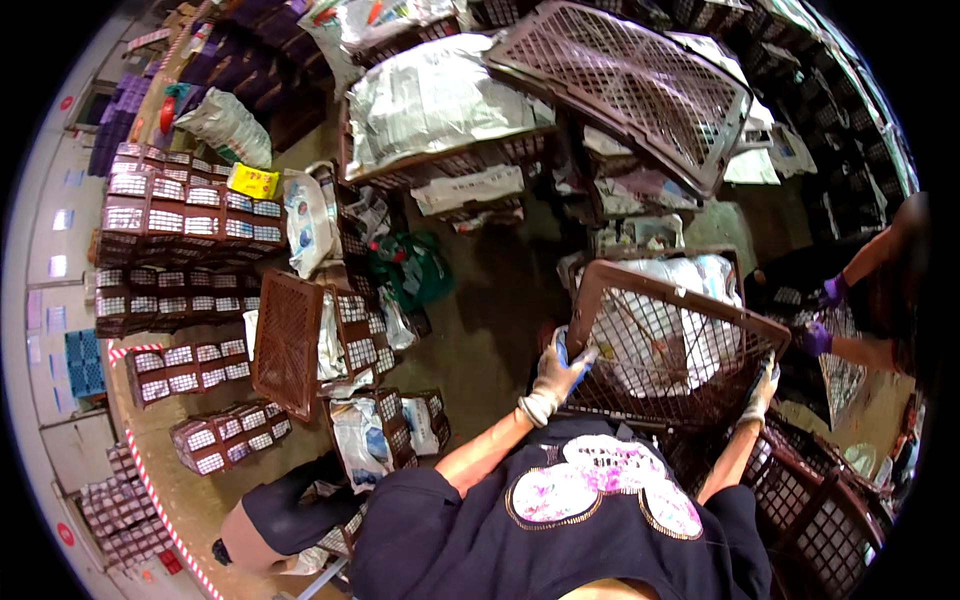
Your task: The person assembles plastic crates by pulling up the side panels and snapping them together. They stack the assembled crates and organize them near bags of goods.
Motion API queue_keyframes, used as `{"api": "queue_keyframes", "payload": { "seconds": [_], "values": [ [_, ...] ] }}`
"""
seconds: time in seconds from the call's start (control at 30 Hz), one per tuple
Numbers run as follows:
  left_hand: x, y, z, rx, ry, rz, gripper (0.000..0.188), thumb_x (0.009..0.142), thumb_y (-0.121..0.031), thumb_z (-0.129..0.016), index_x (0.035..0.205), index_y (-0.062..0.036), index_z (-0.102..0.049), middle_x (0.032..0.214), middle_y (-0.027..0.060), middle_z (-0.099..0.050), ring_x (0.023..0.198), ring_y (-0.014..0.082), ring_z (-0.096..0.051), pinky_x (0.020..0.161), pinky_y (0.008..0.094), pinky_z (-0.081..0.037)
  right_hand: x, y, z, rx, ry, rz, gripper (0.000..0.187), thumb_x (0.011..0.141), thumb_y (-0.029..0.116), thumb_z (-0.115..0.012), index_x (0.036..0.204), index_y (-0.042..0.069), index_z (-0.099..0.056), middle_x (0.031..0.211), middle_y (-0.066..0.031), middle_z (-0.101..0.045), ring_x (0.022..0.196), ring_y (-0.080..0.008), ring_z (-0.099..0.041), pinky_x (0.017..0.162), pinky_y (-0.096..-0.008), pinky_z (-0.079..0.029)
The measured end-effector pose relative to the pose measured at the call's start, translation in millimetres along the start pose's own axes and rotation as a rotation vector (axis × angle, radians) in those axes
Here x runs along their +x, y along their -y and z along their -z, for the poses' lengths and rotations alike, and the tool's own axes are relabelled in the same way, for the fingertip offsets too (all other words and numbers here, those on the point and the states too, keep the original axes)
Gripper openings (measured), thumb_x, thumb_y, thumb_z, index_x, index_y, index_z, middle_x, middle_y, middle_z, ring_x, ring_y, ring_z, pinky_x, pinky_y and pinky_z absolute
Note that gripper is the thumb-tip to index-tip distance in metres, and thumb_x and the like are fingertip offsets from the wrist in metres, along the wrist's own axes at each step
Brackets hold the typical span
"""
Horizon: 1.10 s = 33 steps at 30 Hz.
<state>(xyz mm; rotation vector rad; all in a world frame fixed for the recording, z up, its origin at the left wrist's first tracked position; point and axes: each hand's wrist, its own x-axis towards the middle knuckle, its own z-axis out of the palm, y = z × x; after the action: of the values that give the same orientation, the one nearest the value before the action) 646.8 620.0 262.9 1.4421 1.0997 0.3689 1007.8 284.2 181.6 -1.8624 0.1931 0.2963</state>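
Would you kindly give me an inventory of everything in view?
Held lattice crate: one, brown, between both hands
Tilted lattice crate: one, brown, upper right
White-covered load: one, white, upper centre
Stacked crates: many, brown, left
Upright crate: one, brown, left of centre
Yellow packet: one, yellow, on left stack
Sack: one, whitish, upper left
Green bag: apparently one, green, left of centre
Floor tape: one line, red-white, left
Co-workers: two, dark clothing, lower left and right edge
Left hand: one, pale-and-blue glove, crate's left side
Right hand: one, pale-and-blue glove, crate's right side
Shirt: one, black, lower centre
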Motion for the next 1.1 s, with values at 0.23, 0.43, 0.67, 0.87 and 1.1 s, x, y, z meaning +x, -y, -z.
{"api": "queue_keyframes", "payload": {
  "seconds": [0.23, 0.43, 0.67, 0.87, 1.1],
  "values": [
    [4, -14, 3, 0.072, 0.026, 0.045, 0.051, 0.075, -0.025, -0.077, 0.115, -0.0031, -0.052, 0.099, 0.0091, -0.066, 0.087, 0.0172, -0.061, 0.079, 0.0314, -0.047, -2, -10, -2, -0.070, -0.054, 0.048, 0.068, 0.091, 0.040, -0.056, 0.136, -0.006, -0.034, 0.130, -0.0151, -0.047, 0.116, -0.0218, -0.046, 0.100, -0.0316, -0.033],
    [5, -15, 5, 0.049, 0.021, -0.002, 0.056, 0.074, -0.028, -0.076, 0.117, -0.0038, -0.051, 0.100, 0.0146, -0.065, 0.090, 0.0257, -0.063, 0.079, 0.0353, -0.048, 5, -29, 6, -0.061, -0.051, 0.068, 0.070, 0.090, 0.042, -0.056, 0.136, -0.006, -0.033, 0.130, -0.0151, -0.047, 0.116, -0.0221, -0.045, 0.100, -0.0320, -0.033],
    [7, -3, 4, 0.025, -0.026, -0.021, 0.052, 0.074, -0.025, -0.077, 0.115, -0.0054, -0.052, 0.094, 0.0084, -0.066, 0.083, 0.0168, -0.062, 0.075, 0.0315, -0.048, -26, 2, -17, -0.087, -0.086, -0.011, 0.068, 0.090, 0.040, -0.058, 0.133, -0.008, -0.037, 0.115, -0.0094, -0.052, 0.097, -0.0167, -0.048, 0.089, -0.0271, -0.037],
    [10, -13, -2, 0.006, 0.002, -0.032, 0.043, 0.075, -0.023, -0.076, 0.109, -0.0065, -0.054, 0.088, 0.0072, -0.066, 0.078, 0.0177, -0.063, 0.072, 0.0324, -0.050, -30, 7, -9, -0.135, -0.141, 0.014, 0.075, 0.088, 0.043, -0.056, 0.136, -0.009, -0.032, 0.129, -0.0161, -0.048, 0.116, -0.0233, -0.045, 0.102, -0.0308, -0.030],
    [12, -10, -2, 0.066, -0.004, -0.009, 0.046, 0.075, -0.026, -0.076, 0.109, -0.0044, -0.054, 0.090, 0.0101, -0.067, 0.081, 0.0199, -0.064, 0.073, 0.0332, -0.049, -34, 6, -9, -0.200, -0.143, -0.015, 0.071, 0.089, 0.046, -0.055, 0.134, -0.005, -0.037, 0.126, -0.0139, -0.049, 0.112, -0.0225, -0.047, 0.096, -0.0299, -0.035]
  ]
}}
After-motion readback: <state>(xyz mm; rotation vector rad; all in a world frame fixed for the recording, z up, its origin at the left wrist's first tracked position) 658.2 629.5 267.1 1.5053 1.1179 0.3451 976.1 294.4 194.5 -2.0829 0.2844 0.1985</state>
